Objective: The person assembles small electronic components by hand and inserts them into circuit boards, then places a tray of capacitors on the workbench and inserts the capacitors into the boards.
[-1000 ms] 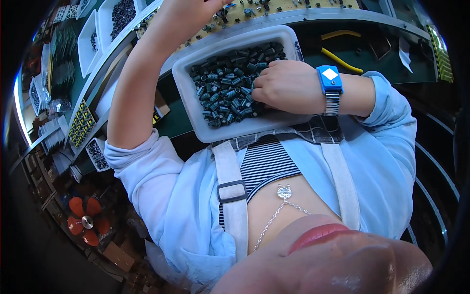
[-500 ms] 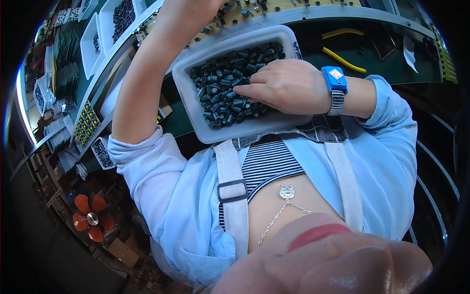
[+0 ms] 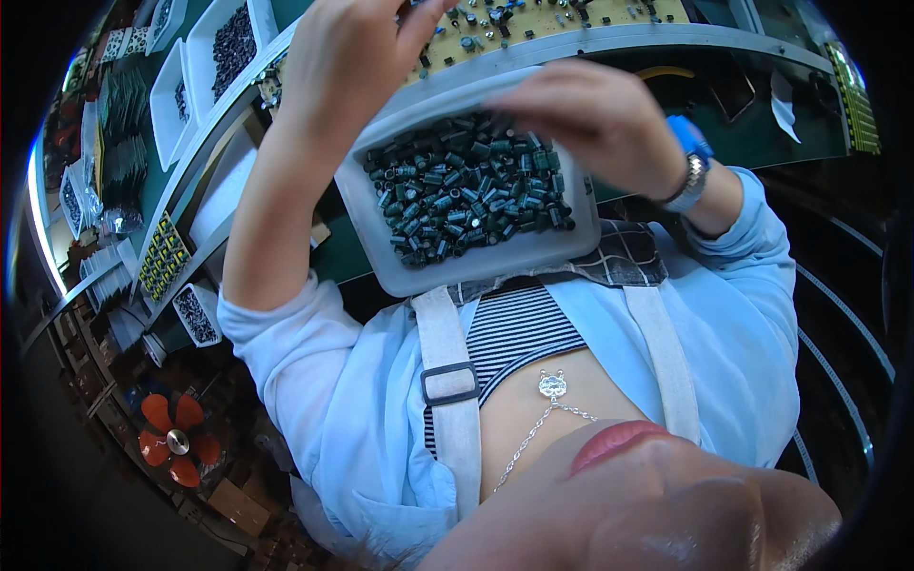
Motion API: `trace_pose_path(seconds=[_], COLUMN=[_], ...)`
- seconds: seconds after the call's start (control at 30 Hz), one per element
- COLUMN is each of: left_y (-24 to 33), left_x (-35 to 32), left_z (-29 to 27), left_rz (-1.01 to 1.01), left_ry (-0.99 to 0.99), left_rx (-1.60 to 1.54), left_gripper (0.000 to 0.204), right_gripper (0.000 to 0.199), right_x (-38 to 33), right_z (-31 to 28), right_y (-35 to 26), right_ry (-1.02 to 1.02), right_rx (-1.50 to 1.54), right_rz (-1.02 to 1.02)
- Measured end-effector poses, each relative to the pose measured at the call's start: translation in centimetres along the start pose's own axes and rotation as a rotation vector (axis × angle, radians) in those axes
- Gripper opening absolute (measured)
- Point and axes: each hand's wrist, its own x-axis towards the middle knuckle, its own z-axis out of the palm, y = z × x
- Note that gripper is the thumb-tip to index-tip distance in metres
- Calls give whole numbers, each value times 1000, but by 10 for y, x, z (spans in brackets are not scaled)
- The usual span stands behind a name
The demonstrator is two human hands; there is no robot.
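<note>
A white plastic bin [image 3: 400, 276] full of small dark-green cylindrical capacitors [image 3: 466, 195] sits against my front. Over its far right corner is my right hand [image 3: 595, 109], raised above the parts, its fingers smeared by motion. Whether they hold a capacitor does not show. My left hand [image 3: 357, 52] is above the near edge of a tan circuit board [image 3: 552, 24] studded with small components. Its thumb points right, while the other fingers are mostly cut off by the top of the picture. A blue wrist band [image 3: 692, 143] is on my right wrist.
A metal rail [image 3: 609, 40] runs between bin and board. On the left stand white bins [image 3: 171, 105] of dark parts and a stack of green boards [image 3: 124, 95]. Yellow-handled pliers [image 3: 666, 72] lie partly behind my right hand. An orange fan [image 3: 178, 441] is low left.
My right hand has lifted out of the capacitors and moved up toward the board. My left hand has come slightly lower into view. The pliers are now mostly covered.
</note>
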Motion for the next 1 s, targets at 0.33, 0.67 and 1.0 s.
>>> trace_pose_path(seconds=[0.33,0.67,1.0], left_y=[68,67,64], left_x=[-78,-81,-88], left_z=[10,18,13], left_rz=[230,230,181], left_ry=[-483,-464,-452], left_rx=[-123,-111,-268], left_gripper=[20,15,13], right_gripper=[10,8,12], right_x=[22,32,34], right_z=[-52,-57,-57], right_y=[22,21,20], right_ry=[135,-50,-114], right_rx=[-55,-590,-503], right_rz=[458,171,107])
